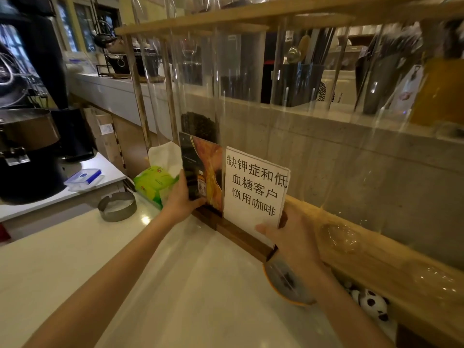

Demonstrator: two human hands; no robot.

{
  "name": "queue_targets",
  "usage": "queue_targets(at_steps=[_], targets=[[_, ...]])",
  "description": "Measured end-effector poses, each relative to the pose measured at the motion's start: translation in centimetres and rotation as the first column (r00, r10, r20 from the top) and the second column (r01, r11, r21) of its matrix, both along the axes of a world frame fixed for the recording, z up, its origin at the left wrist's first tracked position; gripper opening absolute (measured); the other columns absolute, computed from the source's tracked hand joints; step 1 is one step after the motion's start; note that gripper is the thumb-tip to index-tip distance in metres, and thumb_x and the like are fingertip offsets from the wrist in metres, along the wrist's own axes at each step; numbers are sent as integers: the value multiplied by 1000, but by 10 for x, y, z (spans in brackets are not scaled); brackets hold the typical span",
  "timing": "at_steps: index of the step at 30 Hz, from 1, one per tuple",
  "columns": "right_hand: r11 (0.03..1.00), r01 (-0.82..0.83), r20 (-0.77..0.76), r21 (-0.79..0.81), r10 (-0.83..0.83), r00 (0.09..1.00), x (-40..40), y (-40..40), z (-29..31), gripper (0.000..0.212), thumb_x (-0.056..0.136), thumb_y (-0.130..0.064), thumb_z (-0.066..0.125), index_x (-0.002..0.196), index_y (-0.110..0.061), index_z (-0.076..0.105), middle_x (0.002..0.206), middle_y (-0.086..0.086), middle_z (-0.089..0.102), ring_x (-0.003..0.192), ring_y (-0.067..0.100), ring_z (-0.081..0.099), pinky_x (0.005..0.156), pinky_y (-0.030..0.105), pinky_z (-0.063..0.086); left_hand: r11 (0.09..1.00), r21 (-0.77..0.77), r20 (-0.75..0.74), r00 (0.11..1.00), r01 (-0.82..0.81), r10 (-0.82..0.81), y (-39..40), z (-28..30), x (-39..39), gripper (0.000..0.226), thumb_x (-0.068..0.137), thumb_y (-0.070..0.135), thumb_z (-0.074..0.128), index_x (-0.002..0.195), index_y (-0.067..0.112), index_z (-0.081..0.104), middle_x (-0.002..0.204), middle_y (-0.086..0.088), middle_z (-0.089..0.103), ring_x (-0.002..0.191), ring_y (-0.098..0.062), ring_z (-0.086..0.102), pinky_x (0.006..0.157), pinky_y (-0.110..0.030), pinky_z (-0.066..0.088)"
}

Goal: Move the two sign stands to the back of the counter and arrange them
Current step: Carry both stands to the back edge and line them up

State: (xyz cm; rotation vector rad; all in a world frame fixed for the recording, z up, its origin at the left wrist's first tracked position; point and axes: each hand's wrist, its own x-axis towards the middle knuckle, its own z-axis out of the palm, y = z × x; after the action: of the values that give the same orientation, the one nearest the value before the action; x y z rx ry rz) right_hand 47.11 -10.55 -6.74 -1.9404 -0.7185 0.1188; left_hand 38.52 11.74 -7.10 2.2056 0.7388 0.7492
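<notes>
Two sign stands on dark wooden bases stand side by side at the back of the white counter (75,259), against the rack of tall clear tubes. The left stand (200,169) shows a dark and orange picture with a bottle. The right stand (253,187) holds a white sheet with black Chinese characters. My left hand (179,197) grips the left edge of the picture stand. My right hand (288,234) holds the lower right corner of the white stand, thumb on its front. The bases (233,229) touch end to end.
A green tissue pack (154,182) and a round metal ashtray (116,205) sit left of the stands. A bowl (286,280) and a black-and-white toy (374,306) lie under my right wrist. A wooden ledge (376,259) runs behind; a coffee machine (27,151) stands at left.
</notes>
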Motion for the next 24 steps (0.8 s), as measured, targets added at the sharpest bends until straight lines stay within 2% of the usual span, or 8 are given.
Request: queue_targets(at_steps=[2, 3, 6, 8, 10, 15, 21, 24], targets=[[999, -37, 4, 23, 37, 999, 0, -4, 19, 61, 70, -19, 76, 123, -20, 44, 126, 2, 60, 105, 18, 60, 64, 15, 49, 999, 35, -22, 999, -26, 27, -12, -3, -4, 86, 72, 17, 71, 139, 14, 18, 140, -12, 43, 129, -27, 40, 107, -42, 34], [996, -57, 13, 61, 56, 998, -1, -6, 31, 64, 70, -21, 76, 124, -23, 41, 126, 1, 59, 102, 15, 59, 65, 19, 52, 998, 47, -52, 998, -36, 38, -18, -5, -6, 85, 75, 18, 69, 141, 14, 16, 143, -12, 39, 132, -27, 36, 110, -41, 29], [976, -108, 121, 192, 85, 989, -3, -4, 73, 61, 76, -24, 70, 129, -26, 39, 130, 0, 53, 111, 15, 54, 87, 38, 54, 995, 97, -192, 980, -35, 53, -35, -11, -14, 73, 82, 21, 60, 142, 14, 19, 149, -12, 30, 137, -26, 28, 113, -35, 20], [984, -146, 370, 106, 97, 924, -2, 8, 104, 48, 83, -26, 62, 127, -21, 44, 130, 2, 53, 115, 14, 50, 92, 30, 45, 992, 128, -253, 966, -18, 50, -40, -16, -20, 63, 84, 22, 57, 139, 13, 27, 149, -12, 29, 136, -26, 30, 112, -33, 24], [979, -197, 516, -51, 195, 834, -2, 30, 129, 38, 87, -24, 55, 124, -17, 49, 123, 2, 56, 109, 12, 51, 85, 23, 40, 989, 148, -275, 961, 20, 21, -42, -19, -25, 51, 86, 20, 54, 133, 13, 38, 146, -11, 33, 131, -24, 35, 108, -28, 29], [864, -257, 481, -432, 462, 745, 6, 91, 144, 26, 91, -23, 48, 108, -6, 58, 104, 13, 65, 89, 24, 62, 76, 35, 51, 954, 246, -273, 957, 169, -99, -52, -23, -31, 41, 88, 15, 50, 129, 17, 47, 148, -5, 31, 133, -21, 36, 107, -21, 30], [787, -304, 388, -537, 550, 739, 11, 121, 132, 21, 90, -16, 49, 90, 2, 61, 79, 12, 60, 74, 25, 59, 68, 33, 49, 926, 317, -361, 929, 202, -79, -55, -36, -27, 46, 92, 17, 40, 138, 16, 33, 152, -6, 27, 141, -23, 22, 114, -26, 19], [794, -270, 423, -545, 539, 729, 13, 125, 130, 22, 89, -12, 49, 68, -7, 54, 62, 2, 49, 64, 20, 53, 58, 28, 44, 930, 309, -416, 908, 199, -57, -56, -39, -25, 49, 94, 18, 36, 141, 14, 24, 155, -8, 19, 143, -25, 12, 116, -30, 14]])
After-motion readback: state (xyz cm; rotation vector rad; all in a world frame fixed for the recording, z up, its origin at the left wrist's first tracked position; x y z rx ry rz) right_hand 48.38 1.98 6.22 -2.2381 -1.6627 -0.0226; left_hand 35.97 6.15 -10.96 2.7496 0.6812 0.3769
